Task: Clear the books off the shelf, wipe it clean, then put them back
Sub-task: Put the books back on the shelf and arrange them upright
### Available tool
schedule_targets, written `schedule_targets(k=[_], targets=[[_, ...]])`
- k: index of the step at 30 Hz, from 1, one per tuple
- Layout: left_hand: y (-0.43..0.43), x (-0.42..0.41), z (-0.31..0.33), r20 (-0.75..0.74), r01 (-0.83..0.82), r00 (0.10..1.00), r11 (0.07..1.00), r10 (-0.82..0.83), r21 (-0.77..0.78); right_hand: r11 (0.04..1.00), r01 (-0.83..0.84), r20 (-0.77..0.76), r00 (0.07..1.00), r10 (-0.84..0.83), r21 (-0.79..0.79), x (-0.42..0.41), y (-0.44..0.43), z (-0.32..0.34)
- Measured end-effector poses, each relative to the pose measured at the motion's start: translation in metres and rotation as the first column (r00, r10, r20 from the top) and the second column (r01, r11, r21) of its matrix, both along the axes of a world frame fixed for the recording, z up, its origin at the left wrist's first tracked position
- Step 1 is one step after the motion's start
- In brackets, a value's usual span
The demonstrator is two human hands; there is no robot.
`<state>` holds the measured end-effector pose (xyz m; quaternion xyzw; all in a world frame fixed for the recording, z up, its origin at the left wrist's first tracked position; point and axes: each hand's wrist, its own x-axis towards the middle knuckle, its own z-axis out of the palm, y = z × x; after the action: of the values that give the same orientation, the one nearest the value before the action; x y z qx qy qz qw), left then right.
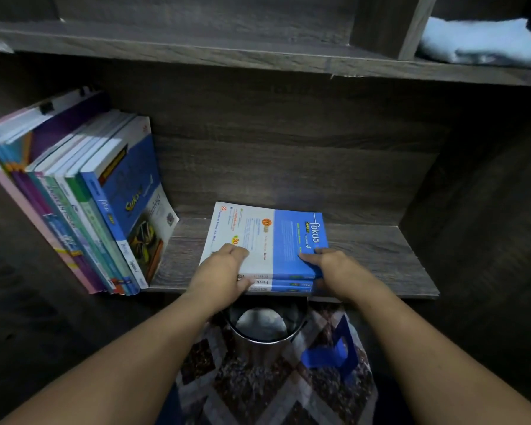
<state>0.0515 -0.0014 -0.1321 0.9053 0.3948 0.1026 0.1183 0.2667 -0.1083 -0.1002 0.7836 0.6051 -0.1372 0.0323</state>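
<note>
Left hand (224, 271), right hand (334, 268) gripping book stack (267, 237), upright books (83, 194) beside, bin (267, 341) below

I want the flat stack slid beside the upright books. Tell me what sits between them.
Nothing visible does. Bare grey wooden shelf board lies between the flat stack of blue-and-white books and the leaning row of upright books. The left hand and right hand grip it.

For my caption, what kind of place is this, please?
Probably a home study corner: a dark wooden bookshelf holds a row of school textbooks, and a light blue cloth lies in the compartment above.
</note>
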Motion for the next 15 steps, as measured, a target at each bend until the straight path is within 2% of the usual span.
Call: schedule_targets(k=[2,4,6,8,12,14,15], targets=[[0.002,-0.001,0.001,0.046,-0.043,0.998,0.999,0.044,-0.025,0.995,-0.010,-0.006,1.000,0.011,0.103,0.003,-0.002,0.005],[0.002,-0.002,0.004,0.059,-0.059,0.996,0.998,0.060,-0.031,0.953,-0.019,-0.027,0.999,0.029,0.303,0.005,-0.002,0.009],[-0.003,0.000,0.010,0.050,-0.046,0.998,0.999,0.045,0.022,0.834,-0.078,0.019,0.997,0.081,0.546,0.002,-0.002,0.010],[-0.010,0.006,0.019,0.083,-0.036,0.996,0.989,0.024,0.145,0.682,-0.165,0.123,0.986,0.110,0.712,-0.005,-0.001,0.009],[-0.018,0.018,0.036,0.138,-0.065,0.990,0.955,0.026,0.289,0.487,-0.291,0.225,0.955,0.191,0.824,-0.024,0.004,0.019],[-0.015,0.015,0.039,0.152,-0.090,0.987,0.957,0.049,0.277,0.423,-0.248,0.159,0.959,0.234,0.871,-0.035,0.008,0.025],[-0.012,0.012,0.040,0.183,-0.120,0.980,0.960,0.074,0.255,0.425,-0.186,0.080,0.964,0.254,0.886,-0.040,0.009,0.026]])
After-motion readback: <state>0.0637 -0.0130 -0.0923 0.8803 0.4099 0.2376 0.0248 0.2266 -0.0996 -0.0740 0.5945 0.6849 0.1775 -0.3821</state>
